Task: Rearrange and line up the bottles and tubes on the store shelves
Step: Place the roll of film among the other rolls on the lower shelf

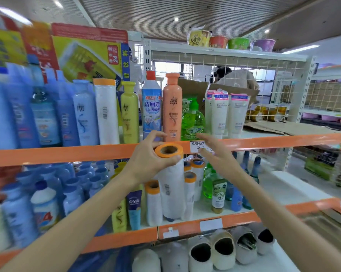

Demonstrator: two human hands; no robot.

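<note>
Two hands work at the shelves: the left hand grips a white roll by its orange top, held upright, long axis vertical, before the lower shelf. The right hand hovers just beside it, fingers straight, holding nothing. Judging by this, it's mid-carry; next needs a gap among matching rolls.

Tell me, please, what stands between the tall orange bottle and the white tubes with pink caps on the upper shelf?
In the head view, a green pump bottle stands between the tall orange bottle and the white tubes.
</note>
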